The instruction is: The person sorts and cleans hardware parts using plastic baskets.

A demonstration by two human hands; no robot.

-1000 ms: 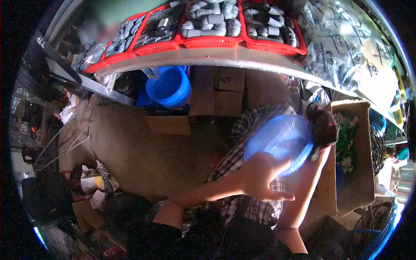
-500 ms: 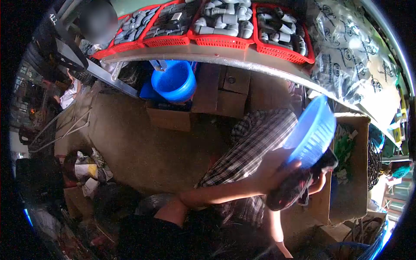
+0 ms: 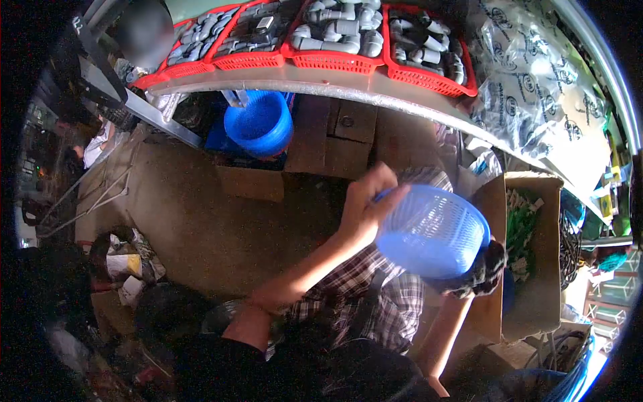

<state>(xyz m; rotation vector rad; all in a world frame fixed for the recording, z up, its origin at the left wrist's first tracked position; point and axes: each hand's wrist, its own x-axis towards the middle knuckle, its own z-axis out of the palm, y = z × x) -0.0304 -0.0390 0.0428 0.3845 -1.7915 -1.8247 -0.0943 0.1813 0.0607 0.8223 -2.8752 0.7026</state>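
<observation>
A blue perforated plastic basket [image 3: 435, 231] is tilted above my lap, its open side turned toward the camera. My left hand [image 3: 375, 204] grips its upper left edge, fingers closed on the rim. At the lower right of the basket, my right hand [image 3: 463, 295] is against it with a bunched dark patterned cloth [image 3: 491, 269], which hides most of the fingers. A checked garment [image 3: 395, 301] covers my legs below.
Red baskets [image 3: 335, 61] of grey pipe fittings line the workbench [image 3: 315, 82]. Stacked blue baskets [image 3: 260, 127] stand beneath it, beside cardboard boxes [image 3: 351, 124]. An open carton [image 3: 532, 315] with green items is at the right. A person's head is at the upper left.
The blue basket has come down and left, and turned to show its inside. My left hand has moved up and left, onto its rim. The dark cloth is now at the basket's lower right.
</observation>
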